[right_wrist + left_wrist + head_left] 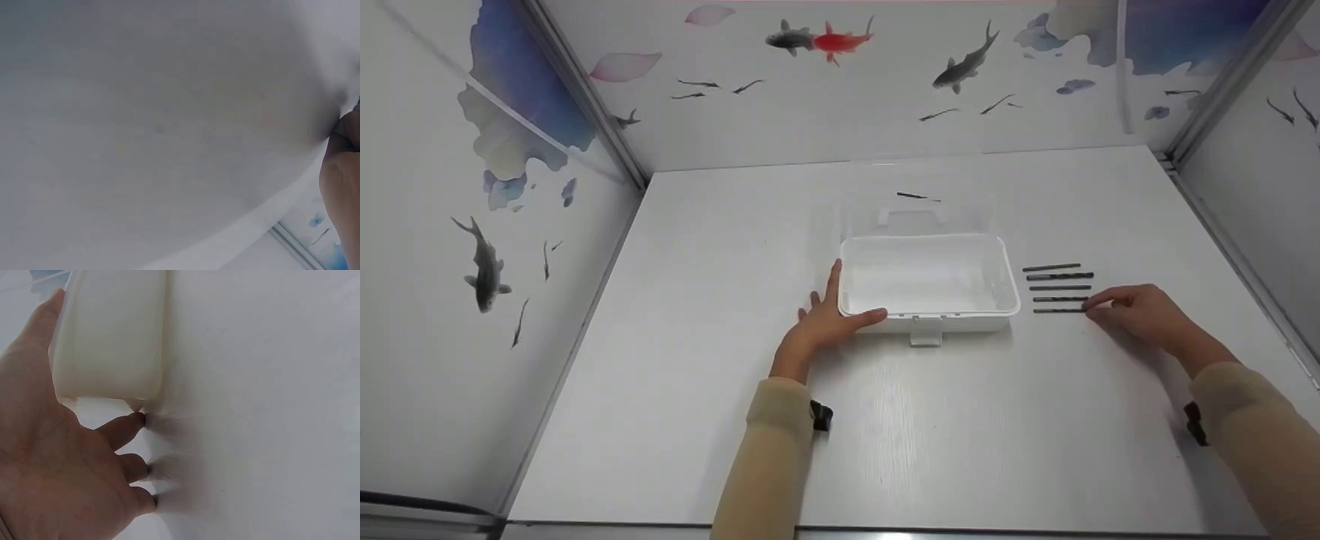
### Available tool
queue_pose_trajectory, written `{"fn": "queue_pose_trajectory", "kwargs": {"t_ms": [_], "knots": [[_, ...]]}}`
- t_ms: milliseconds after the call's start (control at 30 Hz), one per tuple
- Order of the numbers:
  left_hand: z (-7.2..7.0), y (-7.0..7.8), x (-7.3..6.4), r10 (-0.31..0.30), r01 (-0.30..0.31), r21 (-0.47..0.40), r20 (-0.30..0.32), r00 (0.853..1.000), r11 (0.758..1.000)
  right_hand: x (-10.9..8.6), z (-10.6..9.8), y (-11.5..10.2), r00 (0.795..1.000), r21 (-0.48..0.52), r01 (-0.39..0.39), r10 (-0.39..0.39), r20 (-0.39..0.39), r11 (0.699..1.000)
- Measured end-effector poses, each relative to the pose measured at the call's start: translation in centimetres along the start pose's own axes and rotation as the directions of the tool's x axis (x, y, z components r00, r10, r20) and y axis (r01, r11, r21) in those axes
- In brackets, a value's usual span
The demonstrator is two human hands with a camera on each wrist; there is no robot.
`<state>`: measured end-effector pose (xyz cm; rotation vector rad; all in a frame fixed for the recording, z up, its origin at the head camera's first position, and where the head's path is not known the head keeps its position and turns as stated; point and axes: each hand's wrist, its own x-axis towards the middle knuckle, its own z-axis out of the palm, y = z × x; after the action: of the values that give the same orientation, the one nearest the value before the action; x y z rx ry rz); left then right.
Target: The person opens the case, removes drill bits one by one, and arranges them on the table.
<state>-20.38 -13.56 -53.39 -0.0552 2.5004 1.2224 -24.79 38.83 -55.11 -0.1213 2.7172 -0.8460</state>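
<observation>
A white plastic box point(926, 322) with its clear lid point(862, 214) raised stands at the middle of the table. At its front left corner rests my left hand point(819, 324), the thumb along the front rim and the index finger against the left side. The left wrist view shows the spread fingers point(125, 432) of that hand, with fingertips down at the table beside the box point(109, 337). Right of the box lie several dark drill bits point(1060, 288), roughly parallel. My right hand point(1144, 316) pinches the right end of the nearest drill bit point(1054, 310); its fingertips are mostly hidden in the right wrist view.
A latch point(926, 331) hangs at the box's front. Behind it, a slim dark shape point(915, 196) shows at the clear lid. Fish-patterned wall panels point(810, 97) enclose the white table point(697, 315) at the back and sides.
</observation>
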Motion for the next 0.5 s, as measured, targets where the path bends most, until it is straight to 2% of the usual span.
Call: {"fn": "queue_pose_trajectory", "kwargs": {"t_ms": [267,500], "knots": [[-0.1,-0.01,0.03,0.004,-0.004,0.004,-0.005,1.0,1.0,-0.1,-0.01,-0.27,1.0,-0.008,-0.006,0.006,0.014,1.0],[-0.11,-0.05,0.04,0.01,-0.01,0.006,0.001,1.0,1.0,-0.09,0.04,0.25,1.0,0.028,-0.028,0.028,0.011,0.999]]}}
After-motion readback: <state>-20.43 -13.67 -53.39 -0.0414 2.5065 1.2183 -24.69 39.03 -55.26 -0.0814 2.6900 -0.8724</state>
